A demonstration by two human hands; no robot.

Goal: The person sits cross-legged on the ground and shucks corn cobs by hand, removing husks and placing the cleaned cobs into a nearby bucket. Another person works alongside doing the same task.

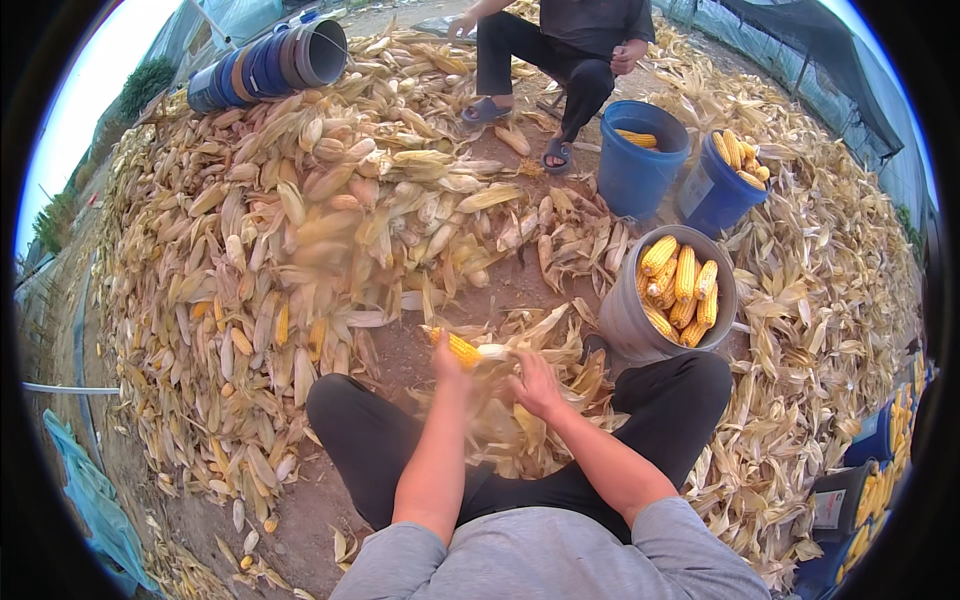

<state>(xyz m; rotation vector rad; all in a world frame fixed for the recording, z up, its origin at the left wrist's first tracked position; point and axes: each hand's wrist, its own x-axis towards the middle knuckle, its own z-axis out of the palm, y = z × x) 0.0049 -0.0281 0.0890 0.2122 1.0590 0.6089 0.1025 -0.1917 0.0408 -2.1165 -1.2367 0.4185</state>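
My left hand [448, 358] grips a yellow ear of corn [463, 349] between my knees. The kernels are bare, and pale husk [493, 351] is bunched at the end towards my right hand [537, 384]. The fingers of that hand are closed around the husk end. Loose dry husks [525, 435] lie below both hands, between my legs. By my right knee stands a grey bucket [615, 315], nearly full of husked corn ears [684, 274]. A large heap of unhusked corn [285, 225] rises in front and to the left.
A person [577, 45] sits across from me. Near them are a blue bucket [637, 180] and a darker blue bucket [709, 202], both holding corn. Nested buckets [262, 64] lie on the heap. Stripped husks [795, 315] cover the right side, with filled buckets [836, 502] at far right.
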